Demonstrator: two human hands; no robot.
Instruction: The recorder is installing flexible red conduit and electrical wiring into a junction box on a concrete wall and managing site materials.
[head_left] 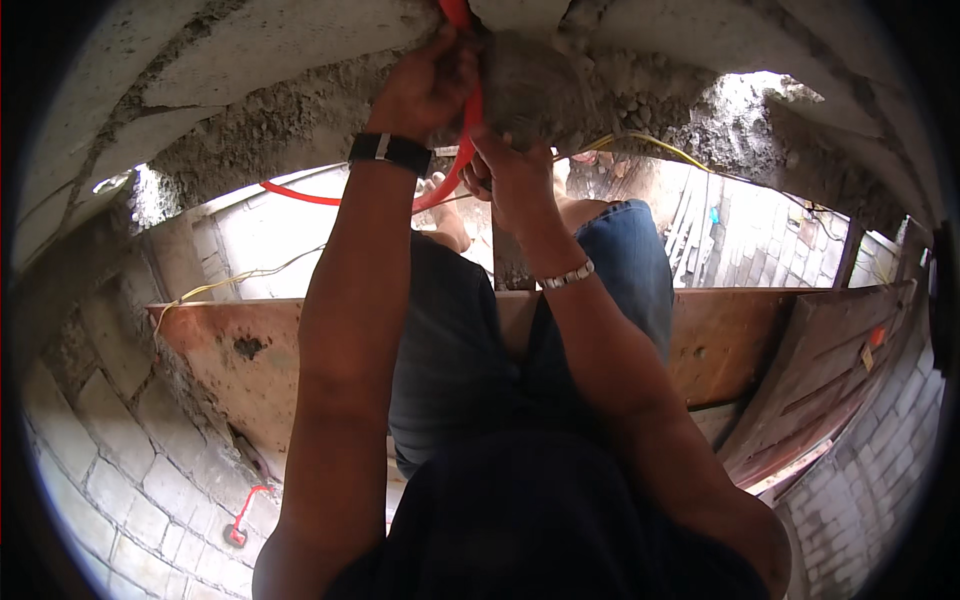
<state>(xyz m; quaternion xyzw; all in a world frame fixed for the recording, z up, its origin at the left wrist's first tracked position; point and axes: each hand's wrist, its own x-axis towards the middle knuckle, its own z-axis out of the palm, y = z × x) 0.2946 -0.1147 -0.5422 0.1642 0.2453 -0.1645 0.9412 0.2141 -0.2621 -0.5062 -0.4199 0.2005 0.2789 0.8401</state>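
My left hand [430, 80], with a black band at the wrist, is closed on a bright red flexible tube [470, 120] high at the top middle, against rough grey masonry [540, 90]. Just below and to the right, my right hand [508, 185] has its fingers curled at the same tube, beside a small dark thing that I cannot make out; a metal bracelet is on that wrist. The tube bends down and runs left behind my left forearm [355, 300].
My jeans-clad legs [620, 260] and bare feet are below my hands, over a wooden board [230, 330]. A yellow cable [670, 150] hangs along the masonry. A dark wooden panel [820, 370] leans right. Block walls [120, 470] flank both sides, with another red tube low left.
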